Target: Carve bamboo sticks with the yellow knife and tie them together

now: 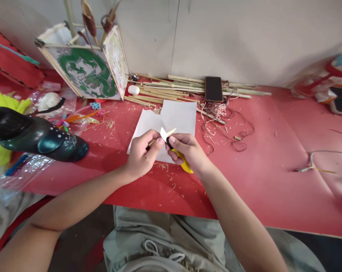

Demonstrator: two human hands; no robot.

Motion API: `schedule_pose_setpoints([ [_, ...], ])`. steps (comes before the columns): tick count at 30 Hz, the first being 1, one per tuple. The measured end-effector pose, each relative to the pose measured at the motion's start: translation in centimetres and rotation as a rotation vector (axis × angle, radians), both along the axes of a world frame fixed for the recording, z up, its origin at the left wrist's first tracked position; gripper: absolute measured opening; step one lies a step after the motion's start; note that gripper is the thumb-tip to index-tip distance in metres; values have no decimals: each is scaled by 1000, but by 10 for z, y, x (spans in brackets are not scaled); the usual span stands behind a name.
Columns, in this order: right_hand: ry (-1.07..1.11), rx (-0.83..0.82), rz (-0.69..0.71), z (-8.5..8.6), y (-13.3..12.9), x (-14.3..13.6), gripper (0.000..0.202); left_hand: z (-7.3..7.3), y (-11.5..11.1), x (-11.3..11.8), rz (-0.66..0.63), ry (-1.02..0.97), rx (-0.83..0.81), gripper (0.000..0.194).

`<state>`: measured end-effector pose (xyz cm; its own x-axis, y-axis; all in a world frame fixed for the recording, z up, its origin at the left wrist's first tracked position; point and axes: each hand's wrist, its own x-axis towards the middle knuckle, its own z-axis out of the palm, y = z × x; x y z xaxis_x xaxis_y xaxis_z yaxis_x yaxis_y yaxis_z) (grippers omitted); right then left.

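Observation:
My right hand (186,149) is closed around a yellow-and-black utility knife (187,164), whose short pale blade (163,134) points up and left. Pinched in my left hand (145,153) is a thin wooden stick (171,131); its pale tip shows just beyond the blade. Blade and stick appear to meet between my fingertips, though the fingers hide part of the contact. Below both hands lie sheets of white paper (182,113) on the red table (273,181).
Several thin sticks (159,90) lie along the wall beside a black phone (213,89) and tangled string (216,109). At left are a dark bottle (54,139) and a dragon-painted paper box (85,71). Shavings (173,185) litter the table; a cable (311,162) lies right.

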<state>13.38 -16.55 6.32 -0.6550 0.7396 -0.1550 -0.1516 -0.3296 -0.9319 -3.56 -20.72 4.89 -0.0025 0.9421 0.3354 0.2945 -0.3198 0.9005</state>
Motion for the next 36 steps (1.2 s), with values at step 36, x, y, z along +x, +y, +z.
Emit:
schedule_pose_setpoints([
  [36,-58,52,-100,-5,3,2,38,-4,7,6,25,-178,-69,29],
])
